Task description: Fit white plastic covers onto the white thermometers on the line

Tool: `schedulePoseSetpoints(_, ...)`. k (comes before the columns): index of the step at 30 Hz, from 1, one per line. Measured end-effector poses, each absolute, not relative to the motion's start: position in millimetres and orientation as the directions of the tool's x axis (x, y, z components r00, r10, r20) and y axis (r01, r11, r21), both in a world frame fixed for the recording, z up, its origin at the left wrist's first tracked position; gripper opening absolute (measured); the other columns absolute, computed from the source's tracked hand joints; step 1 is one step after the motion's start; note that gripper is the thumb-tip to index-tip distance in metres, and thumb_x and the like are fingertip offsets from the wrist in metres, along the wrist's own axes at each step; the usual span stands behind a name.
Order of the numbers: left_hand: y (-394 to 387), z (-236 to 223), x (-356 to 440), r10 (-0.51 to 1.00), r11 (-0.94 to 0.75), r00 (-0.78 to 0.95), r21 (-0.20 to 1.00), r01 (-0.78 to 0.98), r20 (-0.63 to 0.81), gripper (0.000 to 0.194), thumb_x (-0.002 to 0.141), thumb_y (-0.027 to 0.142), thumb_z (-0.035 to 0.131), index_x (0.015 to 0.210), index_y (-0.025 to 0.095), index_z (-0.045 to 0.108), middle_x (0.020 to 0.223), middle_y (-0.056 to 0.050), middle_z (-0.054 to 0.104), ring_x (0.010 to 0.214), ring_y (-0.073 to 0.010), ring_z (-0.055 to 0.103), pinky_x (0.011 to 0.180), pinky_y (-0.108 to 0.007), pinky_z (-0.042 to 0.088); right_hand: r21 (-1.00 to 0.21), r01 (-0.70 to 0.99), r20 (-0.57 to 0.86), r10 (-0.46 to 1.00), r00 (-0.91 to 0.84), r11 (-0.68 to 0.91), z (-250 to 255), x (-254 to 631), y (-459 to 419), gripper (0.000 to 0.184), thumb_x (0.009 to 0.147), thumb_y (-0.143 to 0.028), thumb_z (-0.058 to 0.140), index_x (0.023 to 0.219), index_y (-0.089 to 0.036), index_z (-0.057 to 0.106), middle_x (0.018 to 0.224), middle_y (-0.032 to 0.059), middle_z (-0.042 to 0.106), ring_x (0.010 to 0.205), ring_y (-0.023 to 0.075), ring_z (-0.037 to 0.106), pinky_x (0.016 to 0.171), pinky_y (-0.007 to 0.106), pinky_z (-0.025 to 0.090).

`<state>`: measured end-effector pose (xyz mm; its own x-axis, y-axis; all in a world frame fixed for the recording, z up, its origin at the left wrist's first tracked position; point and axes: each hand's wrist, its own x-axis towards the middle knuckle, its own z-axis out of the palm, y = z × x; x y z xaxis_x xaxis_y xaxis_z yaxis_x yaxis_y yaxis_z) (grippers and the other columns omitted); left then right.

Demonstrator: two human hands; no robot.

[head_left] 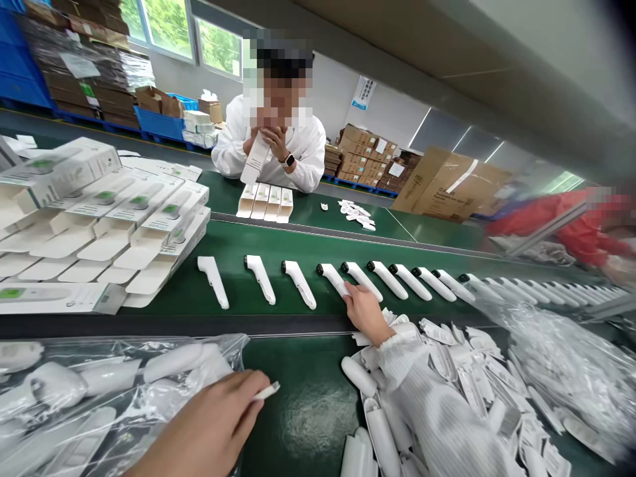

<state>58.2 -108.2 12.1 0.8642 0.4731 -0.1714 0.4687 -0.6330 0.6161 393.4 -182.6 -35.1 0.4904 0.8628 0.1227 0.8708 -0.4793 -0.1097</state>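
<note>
- Your right hand, at about 3 o'clock from the frame's centre, reaches onto the green belt with its fingertips resting on the handle end of a white thermometer; the fingers lie loosely on it, and you cannot tell whether they grip it.
- That thermometer is the fourth from the left in a long row of white thermometers running from 9 o'clock toward 3 o'clock across the belt, each lying slanted and apart from its neighbours.
- Your left hand, down at 7 o'clock, pinches a small white strip between its fingertips.
- Just at 9 o'clock of that hand lies a clear plastic bag with white thermometer bodies inside.
- Under your right sleeve, toward 5 o'clock, sits a heap of white parts and small clear wrappers.
- At 10 o'clock, open white cartons are stacked in overlapping rows beside the belt.
- At 12 o'clock, a person in white across the belt holds a carton upright in both hands, four more cartons lying in front of them.
</note>
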Motion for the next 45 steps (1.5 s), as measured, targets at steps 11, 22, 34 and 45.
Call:
schedulePoseSetpoints(11, -114.3, 29.7, 92.7, 0.635, 0.243, 0.711, 0.951, 0.189, -0.303, 0.028, 0.082, 0.047, 0.065, 0.095, 0.024, 0.057, 0.093, -0.002, 0.069, 0.098, -0.0217, 0.065, 0.090, -0.031, 0.048, -0.830, 0.528, 0.002, 0.947, 0.322, -0.178, 13.1, 305.2, -209.3, 0.046, 0.093, -0.044, 0.060, 0.133, -0.021, 0.060, 0.118, 0.0089, 0.069, 0.101, 0.0233, 0.066, 0.087, 0.035, 0.054)
schedulePoseSetpoints(22, -123.3, 14.3, 15.3, 0.532, -0.790, 0.835, 0.269, 0.550, -0.143, 0.048, 0.085, 0.019, 0.052, 0.132, 0.028, 0.058, 0.137, -0.012, 0.056, 0.133, -0.0356, 0.049, 0.102, -0.051, 0.048, -0.564, 0.777, 0.125, 0.901, 0.415, -0.279, 5.6, 364.6, -179.2, 0.028, 0.089, -0.026, 0.056, 0.112, -0.022, 0.072, 0.111, 0.0071, 0.072, 0.094, 0.0244, 0.067, 0.088, 0.037, 0.050)
schedulePoseSetpoints(34, -96.4, 12.0, 22.6, 0.489, -0.866, 0.855, 0.026, 0.500, -0.175, 0.048, 0.098, 0.022, 0.044, 0.146, 0.023, 0.047, 0.151, -0.017, 0.045, 0.142, -0.0403, 0.034, 0.103, -0.055, 0.044, -0.095, 0.906, 0.060, 0.906, 0.420, -0.413, -31.2, 398.6, -157.9, 0.045, 0.098, -0.016, 0.042, 0.142, -0.008, 0.050, 0.103, 0.0190, 0.072, 0.096, 0.0318, 0.067, 0.088, 0.040, 0.049)
schedulePoseSetpoints(45, -100.5, 13.1, 26.7, 0.279, -0.960, 0.955, 0.033, 0.277, 0.100, 0.025, 0.101, 0.033, 0.047, 0.107, 0.018, 0.065, 0.095, -0.008, 0.065, 0.089, -0.0261, 0.060, 0.080, -0.037, 0.044, -0.684, 0.700, 0.130, 0.979, -0.160, 0.205, 30.9, 229.8, -201.3, 0.039, 0.097, -0.038, 0.057, 0.134, -0.026, 0.060, 0.119, 0.0065, 0.070, 0.108, 0.0241, 0.064, 0.096, 0.035, 0.050)
